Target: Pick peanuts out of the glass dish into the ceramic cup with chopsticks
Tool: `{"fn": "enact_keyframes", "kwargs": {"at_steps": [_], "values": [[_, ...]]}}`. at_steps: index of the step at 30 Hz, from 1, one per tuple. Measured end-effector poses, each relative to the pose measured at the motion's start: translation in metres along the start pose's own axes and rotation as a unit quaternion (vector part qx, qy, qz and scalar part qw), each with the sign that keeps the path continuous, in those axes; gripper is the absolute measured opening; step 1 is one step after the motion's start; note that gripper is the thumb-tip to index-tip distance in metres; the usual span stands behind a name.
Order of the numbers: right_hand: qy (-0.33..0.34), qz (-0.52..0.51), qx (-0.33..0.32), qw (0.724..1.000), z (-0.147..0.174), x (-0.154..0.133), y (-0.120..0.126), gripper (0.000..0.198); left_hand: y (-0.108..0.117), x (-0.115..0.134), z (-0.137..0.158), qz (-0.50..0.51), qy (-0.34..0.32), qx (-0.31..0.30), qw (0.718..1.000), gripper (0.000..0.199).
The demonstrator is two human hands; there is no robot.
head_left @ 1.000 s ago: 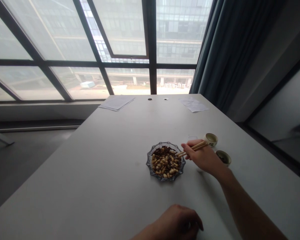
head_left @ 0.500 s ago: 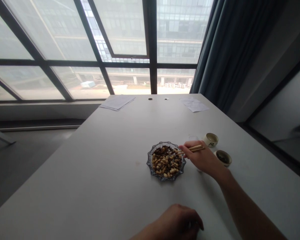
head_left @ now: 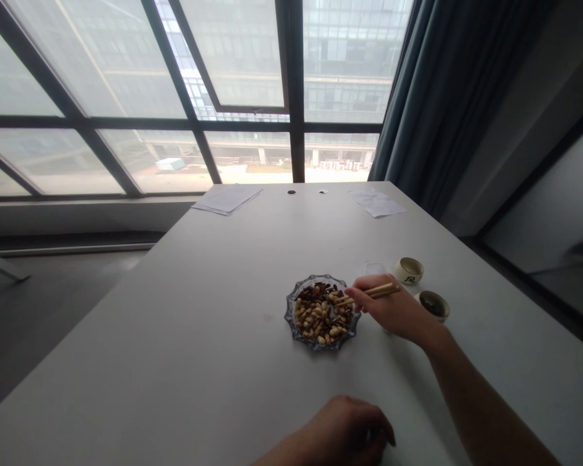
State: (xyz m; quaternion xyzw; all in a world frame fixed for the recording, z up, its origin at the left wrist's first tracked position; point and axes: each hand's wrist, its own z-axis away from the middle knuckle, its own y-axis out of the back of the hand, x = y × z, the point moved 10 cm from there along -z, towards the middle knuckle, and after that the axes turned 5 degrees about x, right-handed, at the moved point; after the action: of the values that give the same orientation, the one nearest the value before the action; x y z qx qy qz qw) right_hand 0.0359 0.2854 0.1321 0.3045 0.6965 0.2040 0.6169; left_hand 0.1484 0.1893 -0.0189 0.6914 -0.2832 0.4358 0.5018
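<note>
My right hand (head_left: 381, 301) is closed around a pair of wooden chopsticks (head_left: 383, 290). Their tips reach into a scalloped glass bowl (head_left: 291, 327) on the white table. Inside the bowl lie peanuts (head_left: 315, 317) in the shell, mixed with dark seeds (head_left: 315, 292) toward the far side. Whether the tips grip a piece is too small to tell. At the near edge of the view my left hand (head_left: 347, 427) rests on the table, its fingers curled under; what they hold, if anything, is hidden. Beyond my right wrist stands a small cup (head_left: 434, 304) with dark contents.
A second small cup (head_left: 410, 270) with a dark mark stands farther back. Behind my right hand a clear glass item (head_left: 373, 267) is partly hidden. Papers (head_left: 228, 199) lie at the far left, a crumpled sheet (head_left: 379, 202) at the far right.
My right hand has shifted slightly left, and the chopstick tips have moved farther into the bowl, toward its middle. My left hand has stayed in place.
</note>
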Motion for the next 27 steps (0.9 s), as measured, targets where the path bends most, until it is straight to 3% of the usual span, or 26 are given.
{"fn": "enact_keyframes", "kwargs": {"at_steps": [3, 8, 15, 23, 27], "values": [[-0.014, -0.012, -0.004, 1.0, 0.003, 0.001, 0.006, 0.041, 0.001, 0.0, 0.001, 0.006, -0.002, 0.0, 1.0, 0.037], [-0.028, -0.043, -0.066, 0.997, 0.005, 0.003, -0.008, 0.039, 0.002, -0.001, 0.0, 0.003, 0.006, 0.0, 1.0, 0.035], [-0.017, -0.02, -0.004, 1.0, 0.002, 0.001, 0.007, 0.037, 0.003, 0.003, 0.001, 0.014, -0.011, 0.014, 1.0, 0.036], [-0.048, -0.048, -0.057, 0.996, 0.004, 0.008, -0.008, 0.037, 0.006, 0.005, 0.001, 0.021, -0.017, 0.025, 0.999, 0.036], [-0.023, -0.027, -0.022, 0.999, 0.001, 0.004, -0.001, 0.035, 0.005, 0.007, 0.001, 0.025, -0.019, 0.02, 0.999, 0.037]]}}
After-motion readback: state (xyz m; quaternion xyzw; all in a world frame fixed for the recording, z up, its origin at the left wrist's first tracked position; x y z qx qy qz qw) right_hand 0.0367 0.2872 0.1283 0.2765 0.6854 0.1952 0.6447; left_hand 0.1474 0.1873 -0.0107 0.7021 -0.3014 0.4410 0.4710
